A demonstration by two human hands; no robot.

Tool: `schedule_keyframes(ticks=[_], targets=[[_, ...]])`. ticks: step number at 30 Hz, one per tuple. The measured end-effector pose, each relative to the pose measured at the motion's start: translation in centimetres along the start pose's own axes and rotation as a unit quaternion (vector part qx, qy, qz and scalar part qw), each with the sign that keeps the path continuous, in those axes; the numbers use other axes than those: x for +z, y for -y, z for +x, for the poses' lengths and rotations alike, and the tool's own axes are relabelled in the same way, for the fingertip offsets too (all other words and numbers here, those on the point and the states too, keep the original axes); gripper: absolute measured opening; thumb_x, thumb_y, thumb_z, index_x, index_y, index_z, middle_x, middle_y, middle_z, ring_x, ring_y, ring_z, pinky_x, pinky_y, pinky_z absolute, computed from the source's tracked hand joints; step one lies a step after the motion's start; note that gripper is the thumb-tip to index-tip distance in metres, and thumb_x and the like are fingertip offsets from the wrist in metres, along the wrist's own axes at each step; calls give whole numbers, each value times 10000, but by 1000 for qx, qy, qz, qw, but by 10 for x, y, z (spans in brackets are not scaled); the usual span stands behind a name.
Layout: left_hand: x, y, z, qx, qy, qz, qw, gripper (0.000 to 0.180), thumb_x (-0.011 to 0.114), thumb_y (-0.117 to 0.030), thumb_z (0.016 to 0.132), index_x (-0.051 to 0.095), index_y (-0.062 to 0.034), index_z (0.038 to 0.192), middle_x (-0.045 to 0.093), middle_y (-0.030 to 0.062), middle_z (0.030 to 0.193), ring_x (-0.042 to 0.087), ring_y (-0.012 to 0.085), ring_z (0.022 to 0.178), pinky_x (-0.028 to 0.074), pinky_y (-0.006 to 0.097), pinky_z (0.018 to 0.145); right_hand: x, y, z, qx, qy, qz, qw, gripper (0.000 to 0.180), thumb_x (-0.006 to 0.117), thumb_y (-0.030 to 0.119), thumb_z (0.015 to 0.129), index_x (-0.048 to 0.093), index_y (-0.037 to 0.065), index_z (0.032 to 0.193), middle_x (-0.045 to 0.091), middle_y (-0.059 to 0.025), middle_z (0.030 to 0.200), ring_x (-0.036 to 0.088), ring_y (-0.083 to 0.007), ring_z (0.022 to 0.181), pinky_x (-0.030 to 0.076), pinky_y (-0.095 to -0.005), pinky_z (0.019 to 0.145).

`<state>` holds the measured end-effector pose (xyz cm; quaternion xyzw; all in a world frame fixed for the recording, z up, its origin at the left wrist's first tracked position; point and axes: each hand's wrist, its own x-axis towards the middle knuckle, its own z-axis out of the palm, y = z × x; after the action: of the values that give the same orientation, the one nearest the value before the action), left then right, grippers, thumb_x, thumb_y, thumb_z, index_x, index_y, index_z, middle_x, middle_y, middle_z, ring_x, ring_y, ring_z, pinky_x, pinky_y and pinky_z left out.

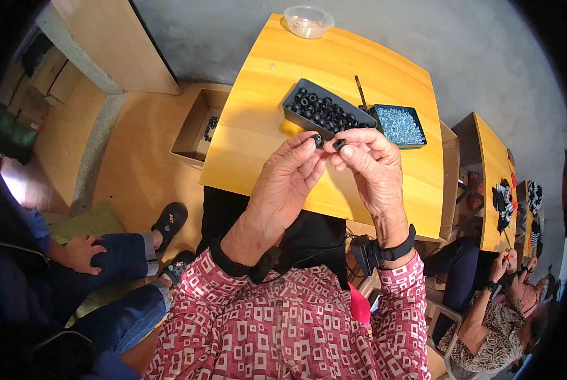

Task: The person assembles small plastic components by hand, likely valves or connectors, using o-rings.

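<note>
My left hand (282, 177) pinches a round black bead (318, 142) between thumb and fingertips. Close beside it, my right hand (377, 168) grips a second small black bead (340, 144) with a dark opening in it. Both hands are raised in front of the yellow table. Just beyond the fingertips, a dark grey tray (289, 111) holds many black beads (318, 109) with holes. To its right stands a black tray (416, 144) full of small pale-blue glassy pieces (399, 125). A thin black stick (360, 94) leans up between the two trays.
A clear plastic bowl (309, 26) stands at the far edge of the yellow table (245, 142). Left of the table, a cardboard box (188, 130) contains some black beads. A seated person in jeans (115, 253) is at my left; other people (486, 316) work at tables on the right.
</note>
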<state>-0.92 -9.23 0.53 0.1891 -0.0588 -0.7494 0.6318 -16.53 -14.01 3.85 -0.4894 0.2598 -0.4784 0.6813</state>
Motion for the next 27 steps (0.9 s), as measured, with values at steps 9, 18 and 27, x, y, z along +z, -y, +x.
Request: schedule_keyframes(ticks=[9, 18, 27], targets=[[15, -8, -15, 7, 0, 13, 1000, 180, 578, -77, 916, 564, -70, 1096, 637, 64, 1084, 606, 157, 1054, 513, 247, 884, 5, 4, 9, -2, 21, 99, 995, 163, 609, 18, 875, 624, -9, 1035, 678, -133, 946, 640, -135, 776, 521, -221, 687], [12, -12, -23, 22, 35, 40, 998, 169, 572, -71, 919, 589, -74, 1088, 636, 55, 1071, 606, 173, 1061, 510, 235, 867, 23, 33, 11, -87, 8, -238, 967, 158, 700, -49, 782, 649, -9, 926, 631, -23, 847, 592, -63, 751, 497, -190, 683], [8, -13, -25, 43, 36, 25, 998, 149, 578, -70, 915, 596, -77, 1063, 644, 50, 1038, 617, 167, 1026, 495, 244, 860, 32, 46, 21, -48, 95, -304, 947, 105, 692, -53, 767, 676, -18, 864, 627, -16, 816, 577, -46, 723, 475, -192, 661]])
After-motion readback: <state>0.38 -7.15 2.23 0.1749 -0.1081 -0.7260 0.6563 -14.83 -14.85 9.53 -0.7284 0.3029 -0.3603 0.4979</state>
